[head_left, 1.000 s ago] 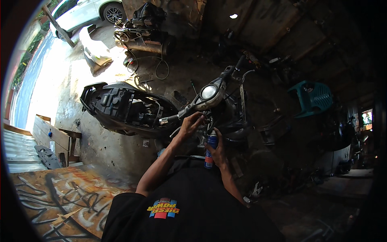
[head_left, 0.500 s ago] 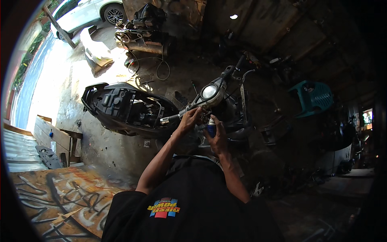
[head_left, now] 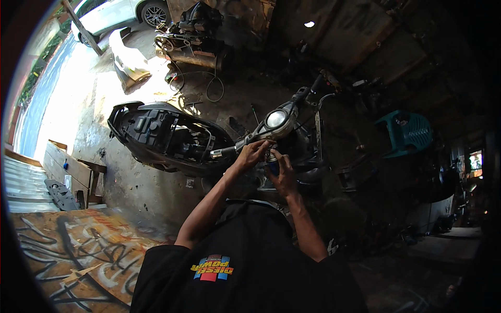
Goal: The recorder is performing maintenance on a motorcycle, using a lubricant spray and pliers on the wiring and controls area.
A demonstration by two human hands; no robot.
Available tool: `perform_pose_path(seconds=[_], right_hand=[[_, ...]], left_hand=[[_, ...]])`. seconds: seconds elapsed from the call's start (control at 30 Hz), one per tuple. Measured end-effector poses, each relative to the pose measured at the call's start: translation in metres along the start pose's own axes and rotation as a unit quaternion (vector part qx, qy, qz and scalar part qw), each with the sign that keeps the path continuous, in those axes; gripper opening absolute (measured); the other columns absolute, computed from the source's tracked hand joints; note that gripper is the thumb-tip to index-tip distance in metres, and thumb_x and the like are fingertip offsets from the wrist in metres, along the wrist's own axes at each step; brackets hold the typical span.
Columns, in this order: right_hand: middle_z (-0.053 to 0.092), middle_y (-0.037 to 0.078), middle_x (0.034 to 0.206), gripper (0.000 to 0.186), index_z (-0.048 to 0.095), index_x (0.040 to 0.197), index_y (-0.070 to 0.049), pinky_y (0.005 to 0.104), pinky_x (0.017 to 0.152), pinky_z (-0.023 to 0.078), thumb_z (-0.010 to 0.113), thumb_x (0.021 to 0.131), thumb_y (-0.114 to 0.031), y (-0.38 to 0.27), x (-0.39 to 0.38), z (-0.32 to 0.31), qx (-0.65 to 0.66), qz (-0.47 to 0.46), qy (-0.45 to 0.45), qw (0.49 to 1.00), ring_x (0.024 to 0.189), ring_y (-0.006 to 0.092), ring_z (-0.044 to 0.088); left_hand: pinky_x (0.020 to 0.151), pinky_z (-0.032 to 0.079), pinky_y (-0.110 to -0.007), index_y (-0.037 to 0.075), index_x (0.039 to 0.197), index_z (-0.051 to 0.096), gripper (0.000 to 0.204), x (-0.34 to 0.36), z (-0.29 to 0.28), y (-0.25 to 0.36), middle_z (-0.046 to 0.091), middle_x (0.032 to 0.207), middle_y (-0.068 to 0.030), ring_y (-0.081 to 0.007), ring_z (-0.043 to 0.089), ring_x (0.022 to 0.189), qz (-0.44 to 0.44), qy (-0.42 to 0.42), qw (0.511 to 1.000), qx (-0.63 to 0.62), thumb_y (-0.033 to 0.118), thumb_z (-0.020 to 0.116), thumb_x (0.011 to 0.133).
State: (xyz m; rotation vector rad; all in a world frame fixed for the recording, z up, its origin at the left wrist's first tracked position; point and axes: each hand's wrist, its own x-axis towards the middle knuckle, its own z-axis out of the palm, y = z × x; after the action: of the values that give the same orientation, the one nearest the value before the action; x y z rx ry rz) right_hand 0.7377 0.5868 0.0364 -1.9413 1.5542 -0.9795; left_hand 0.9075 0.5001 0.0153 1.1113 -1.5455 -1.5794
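A partly stripped scooter (head_left: pixel 162 136) stands in front of me with its seat off and its frame bay exposed. Its handlebar, with a round gauge (head_left: pixel 275 119) in the middle, runs slantwise before my hands. My right hand (head_left: pixel 284 177) is closed round a blue spray can (head_left: pixel 272 166) with a pale top, held upright near the left end of the handlebar. Beside it, my left hand (head_left: pixel 254 153) has its fingers drawn together next to the left grip (head_left: pixel 223 152); whatever they hold is hidden.
A graffitied wooden board (head_left: pixel 78 255) lies at the lower left. An engine assembly (head_left: pixel 195 41) with cables and a pale body panel (head_left: pixel 128 62) sit beyond the scooter. A teal plastic part (head_left: pixel 408 133) is on the right, and a white car (head_left: pixel 112 15) stands outside.
My left hand has come closer to the can's top, and its fingers now reach over toward my right hand. The can has tipped or sunk slightly behind my fingers. The whole view has shifted a little.
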Motion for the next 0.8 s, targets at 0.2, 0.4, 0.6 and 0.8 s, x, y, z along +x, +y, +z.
perform_pose_path(seconds=[0.2,0.4,0.6,0.8], right_hand=[[0.055,0.019,0.120,0.057,0.047,0.145,-0.021,0.0497,0.085,0.055,0.072,0.094,-0.028,0.003,-0.003,0.000,-0.010,0.005,-0.002,1.000,0.107,0.0416,0.063],[0.055,0.019,0.122,0.056,0.047,0.144,-0.022,0.0503,0.084,0.055,0.071,0.095,-0.031,-0.003,-0.009,-0.004,-0.027,0.023,-0.008,0.999,0.107,0.0423,0.063],[0.054,0.020,0.122,0.058,0.047,0.144,-0.022,0.0500,0.083,0.056,0.073,0.093,-0.033,-0.008,-0.019,-0.011,-0.037,0.062,0.006,0.997,0.107,0.0434,0.063],[0.057,0.019,0.122,0.060,0.047,0.144,-0.018,0.0491,0.086,0.055,0.074,0.090,-0.013,-0.007,-0.027,-0.024,-0.086,0.032,0.042,0.995,0.110,0.0417,0.062]], left_hand=[[0.067,0.052,-0.028,0.007,0.132,0.068,0.048,0.002,0.000,-0.001,0.071,0.089,-0.0047,-0.0090,0.065,0.075,0.004,-0.009,1.000,0.017,0.045,0.048,0.109],[0.075,0.056,-0.031,0.008,0.131,0.068,0.047,0.002,0.000,0.003,0.075,0.097,-0.0100,-0.0135,0.071,0.085,0.024,-0.032,0.998,0.045,0.044,0.049,0.109],[0.077,0.056,-0.034,0.007,0.130,0.068,0.048,0.006,0.007,0.004,0.076,0.104,-0.0122,-0.0167,0.073,0.087,0.083,-0.050,0.989,0.109,0.045,0.050,0.108],[0.083,0.056,-0.039,0.002,0.125,0.069,0.051,0.014,0.019,0.016,0.075,0.109,-0.0173,-0.0284,0.074,0.096,0.090,-0.079,0.980,0.157,0.045,0.049,0.108]])
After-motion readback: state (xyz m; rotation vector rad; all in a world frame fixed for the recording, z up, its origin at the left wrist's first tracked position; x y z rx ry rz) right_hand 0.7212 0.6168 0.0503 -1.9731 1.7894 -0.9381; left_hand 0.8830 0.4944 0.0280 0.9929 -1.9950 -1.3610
